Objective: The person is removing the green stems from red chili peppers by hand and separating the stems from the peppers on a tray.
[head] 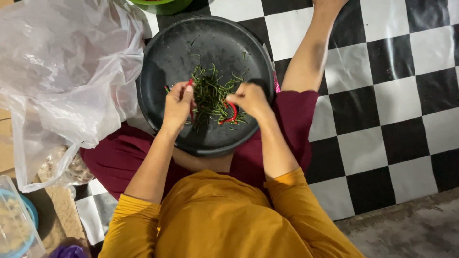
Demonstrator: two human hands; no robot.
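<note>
A round black tray point(167, 52) rests on my lap, over maroon cloth. A heap of green chili stems point(210, 95) lies in its near half, with a red chili point(232, 112) beside the heap. My left hand point(178, 102) pinches a red chili at the heap's left edge. My right hand point(249, 98) is closed at the heap's right edge; what its fingers hold is hidden.
A large clear plastic bag point(67, 62) lies to the left of the tray. A green bowl point(160, 5) sits beyond it. The floor point(397, 95) is black and white checkered. A clear container point(14, 224) stands at the lower left.
</note>
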